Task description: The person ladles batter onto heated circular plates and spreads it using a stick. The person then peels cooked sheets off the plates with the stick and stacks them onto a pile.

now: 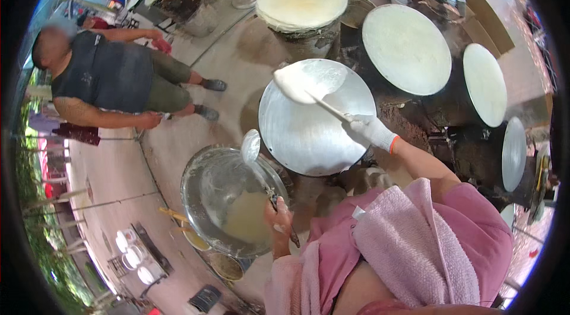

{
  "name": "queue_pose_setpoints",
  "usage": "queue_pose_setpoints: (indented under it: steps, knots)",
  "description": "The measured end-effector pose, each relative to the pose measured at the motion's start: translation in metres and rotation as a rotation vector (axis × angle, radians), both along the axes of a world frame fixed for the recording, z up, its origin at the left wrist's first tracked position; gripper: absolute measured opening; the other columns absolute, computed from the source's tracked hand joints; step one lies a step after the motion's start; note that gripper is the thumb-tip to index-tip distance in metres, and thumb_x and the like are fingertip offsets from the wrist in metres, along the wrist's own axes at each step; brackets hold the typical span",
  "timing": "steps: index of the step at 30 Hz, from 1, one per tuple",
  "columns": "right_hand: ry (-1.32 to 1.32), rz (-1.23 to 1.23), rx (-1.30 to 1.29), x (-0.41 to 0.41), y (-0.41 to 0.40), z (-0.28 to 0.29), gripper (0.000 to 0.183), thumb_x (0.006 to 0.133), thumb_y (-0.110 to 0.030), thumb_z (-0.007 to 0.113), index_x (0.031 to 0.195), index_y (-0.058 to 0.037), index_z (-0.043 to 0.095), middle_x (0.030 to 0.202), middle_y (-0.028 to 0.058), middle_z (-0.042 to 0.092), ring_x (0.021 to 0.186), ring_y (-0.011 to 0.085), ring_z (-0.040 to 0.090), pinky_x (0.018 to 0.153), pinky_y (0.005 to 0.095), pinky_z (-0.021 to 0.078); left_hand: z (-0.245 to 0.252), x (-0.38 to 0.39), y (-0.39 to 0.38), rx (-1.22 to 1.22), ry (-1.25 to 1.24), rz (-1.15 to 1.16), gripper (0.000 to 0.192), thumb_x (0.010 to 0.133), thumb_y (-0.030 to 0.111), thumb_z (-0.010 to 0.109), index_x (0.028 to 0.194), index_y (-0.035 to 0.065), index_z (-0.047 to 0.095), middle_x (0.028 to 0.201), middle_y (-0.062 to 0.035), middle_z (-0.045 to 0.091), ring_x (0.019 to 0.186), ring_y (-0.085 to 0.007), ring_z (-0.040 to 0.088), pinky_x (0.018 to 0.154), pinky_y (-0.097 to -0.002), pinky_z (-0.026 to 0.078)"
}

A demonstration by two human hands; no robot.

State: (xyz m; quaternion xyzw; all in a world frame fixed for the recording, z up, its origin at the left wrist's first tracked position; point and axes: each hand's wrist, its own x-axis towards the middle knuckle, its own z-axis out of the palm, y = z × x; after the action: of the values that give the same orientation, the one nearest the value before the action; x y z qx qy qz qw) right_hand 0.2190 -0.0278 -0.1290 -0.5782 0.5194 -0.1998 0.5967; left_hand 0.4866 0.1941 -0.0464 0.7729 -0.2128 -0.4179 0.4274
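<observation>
My right hand (367, 129), in a white knit glove with an orange cuff, grips the handle of a batter-coated paddle (296, 83). The paddle's head lies over the upper left part of a round metal griddle (316, 137), where a patch of pale batter (329, 75) spreads beside it. My bare left hand (279, 217), smeared with batter, is closed around the handle of a metal ladle (250, 145). The ladle's bowl is raised at the rim of a large metal basin (209, 190) that holds thin, pale yellow batter (249, 217).
Other round plates covered with pale sheets (407, 50) (485, 85) stand to the right. A stack of round sheets (303, 1) rests on a drum-like stand behind the griddle. Another person (111, 74) stands at the left. Below the basin is a small bucket (227, 266).
</observation>
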Motion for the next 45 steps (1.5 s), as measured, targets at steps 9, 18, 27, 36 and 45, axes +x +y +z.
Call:
queue_pose_setpoints:
  steps: [9, 18, 27, 36, 45]
  knots:
    - [-0.019, 0.268, -0.142, -0.029, -0.065, -0.015, 0.030, 0.089, -0.020, 0.054, 0.114, -0.0056, 0.060, 0.077, 0.0005, 0.057, 0.072, 0.0116, 0.051, 0.064, 0.0222, 0.0430, 0.012, -0.048, 0.006, 0.133, -0.110, 0.158, 0.019, 0.092, 0.018, 0.050, 0.081, 0.0027, 0.048, 0.060, -0.0002, 0.046, 0.046, -0.0086, 0.043, 0.041, -0.0254, 0.036]
    - [-0.064, 0.261, -0.077, -0.044, -0.127, -0.009, 0.027, 0.087, -0.013, 0.057, 0.110, 0.0000, 0.061, 0.104, 0.0087, 0.064, 0.099, 0.0149, 0.057, 0.090, 0.0253, 0.0431, 0.027, -0.082, -0.003, 0.191, -0.128, 0.270, 0.017, 0.092, 0.017, 0.050, 0.084, 0.0021, 0.049, 0.058, -0.0009, 0.045, 0.044, -0.0088, 0.043, 0.040, -0.0267, 0.036]
    - [-0.137, 0.633, 0.011, -0.023, -0.122, 0.001, 0.027, 0.087, -0.015, 0.058, 0.110, -0.0037, 0.064, 0.101, 0.0075, 0.066, 0.093, 0.0117, 0.058, 0.086, 0.0271, 0.0456, 0.012, -0.102, 0.008, 0.163, -0.342, 0.248, 0.018, 0.090, 0.017, 0.051, 0.083, 0.0005, 0.050, 0.058, -0.0045, 0.050, 0.043, -0.0115, 0.045, 0.041, -0.0288, 0.035]
    - [-0.004, 0.832, 0.151, -0.007, -0.129, 0.007, 0.032, 0.086, -0.010, 0.060, 0.117, -0.0017, 0.059, 0.113, 0.0083, 0.062, 0.105, 0.0157, 0.055, 0.092, 0.0258, 0.0415, -0.028, -0.110, 0.046, 0.187, -0.386, 0.300, 0.013, 0.088, 0.012, 0.048, 0.080, 0.0019, 0.048, 0.055, -0.0024, 0.046, 0.042, -0.0104, 0.043, 0.040, -0.0277, 0.034]
    - [-0.218, 0.840, 0.112, 0.008, -0.175, -0.024, 0.027, 0.086, -0.004, 0.057, 0.113, 0.0000, 0.061, 0.111, 0.0085, 0.063, 0.099, 0.0145, 0.056, 0.087, 0.0266, 0.0440, -0.051, -0.068, 0.028, 0.244, -0.550, 0.170, 0.018, 0.088, 0.014, 0.052, 0.089, -0.0043, 0.053, 0.075, -0.0238, 0.056, 0.069, -0.0411, 0.053, 0.063, -0.0444, 0.041]
